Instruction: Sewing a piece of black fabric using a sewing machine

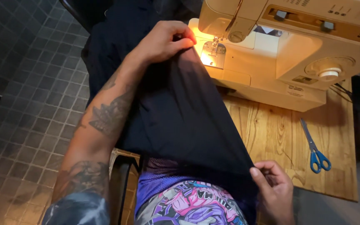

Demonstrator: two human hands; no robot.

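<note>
Left hand (166,41) pinching dark fabric (184,116) beside sewing machine (280,50) needle, right hand (273,189) gripping its near edge, scissors (315,148) on table (271,133)

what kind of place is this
Likely a home sewing corner: a cream sewing machine on a wooden table, blue-handled scissors, and dark fabric stretched between both hands.

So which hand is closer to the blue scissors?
The right hand. It pinches the dark cloth at the table's near edge, just left of the scissors. The left hand is far off, up by the sewing machine.
</note>
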